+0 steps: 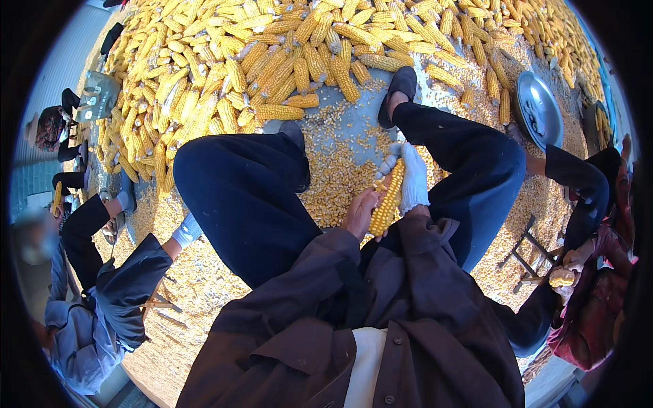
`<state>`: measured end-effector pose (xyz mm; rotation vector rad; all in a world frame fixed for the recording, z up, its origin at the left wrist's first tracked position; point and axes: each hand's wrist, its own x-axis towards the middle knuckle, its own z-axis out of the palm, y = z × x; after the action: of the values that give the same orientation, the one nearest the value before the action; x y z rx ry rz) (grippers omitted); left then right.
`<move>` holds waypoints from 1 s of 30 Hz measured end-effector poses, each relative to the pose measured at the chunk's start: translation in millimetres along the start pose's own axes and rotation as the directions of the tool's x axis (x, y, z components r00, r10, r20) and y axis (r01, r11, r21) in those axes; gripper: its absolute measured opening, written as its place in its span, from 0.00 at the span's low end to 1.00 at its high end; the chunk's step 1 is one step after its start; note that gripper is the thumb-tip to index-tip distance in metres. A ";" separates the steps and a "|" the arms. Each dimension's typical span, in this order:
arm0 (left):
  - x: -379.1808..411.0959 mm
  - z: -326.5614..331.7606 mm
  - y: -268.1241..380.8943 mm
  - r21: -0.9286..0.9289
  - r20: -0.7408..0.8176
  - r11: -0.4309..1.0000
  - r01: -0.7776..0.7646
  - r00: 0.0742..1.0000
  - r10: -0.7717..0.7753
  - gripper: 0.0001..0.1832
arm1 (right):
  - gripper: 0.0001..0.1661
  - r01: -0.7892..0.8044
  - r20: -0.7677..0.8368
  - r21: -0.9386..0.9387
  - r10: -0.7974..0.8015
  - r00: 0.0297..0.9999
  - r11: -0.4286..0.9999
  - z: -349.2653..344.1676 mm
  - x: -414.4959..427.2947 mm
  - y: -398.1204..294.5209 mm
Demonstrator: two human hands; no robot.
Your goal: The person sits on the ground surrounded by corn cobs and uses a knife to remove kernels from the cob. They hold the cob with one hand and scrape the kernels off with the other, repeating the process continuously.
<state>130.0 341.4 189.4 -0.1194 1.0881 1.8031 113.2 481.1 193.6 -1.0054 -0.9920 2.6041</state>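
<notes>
Between my knees I hold an ear of dried yellow corn (388, 206), tilted, with part of its cob bared of kernels on the upper left side. My left hand (360, 210), without a glove, grips the lower left side of the ear, its thumb against the kernel rows. On the other side my right hand (411, 176), in a white knit glove, wraps the upper part of the ear. Some of the gloved fingers lie behind it and are partly hidden. Loose corn kernels (334, 191) cover the ground below both hands.
A large heap of corn ears (275, 66) spreads ahead. A metal basin (540, 109) stands at the right, near a bucket (601, 130) holding ears. People sit close on both sides: one in a grey-blue top (86, 331), another in a red top (586, 316). A plastic bag (98, 96) lies at left.
</notes>
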 end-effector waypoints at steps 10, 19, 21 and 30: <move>-13.0 12.8 7.4 0.193 0.044 0.977 -0.090 0.996 0.082 0.23 | 0.17 -0.024 0.006 0.147 0.023 1.000 0.989 -10.6 5.3 5.7; -11.8 7.2 7.9 0.010 0.054 0.997 -0.071 0.996 0.071 0.27 | 0.18 -0.042 -0.012 0.183 0.045 0.999 0.982 -10.1 6.3 5.7; -12.9 7.7 8.5 0.014 0.076 0.994 -0.105 0.992 0.103 0.28 | 0.19 -0.039 -0.024 0.209 0.045 0.999 0.977 -10.6 6.6 5.3; -21.9 11.8 8.0 0.185 0.062 0.965 -0.187 0.982 0.179 0.29 | 0.20 -0.032 -0.023 0.237 0.038 0.999 0.971 -10.6 5.1 7.0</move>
<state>139.3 333.8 212.7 0.1400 1.2672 1.8435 116.6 483.2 180.5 -1.0030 -0.6426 2.6493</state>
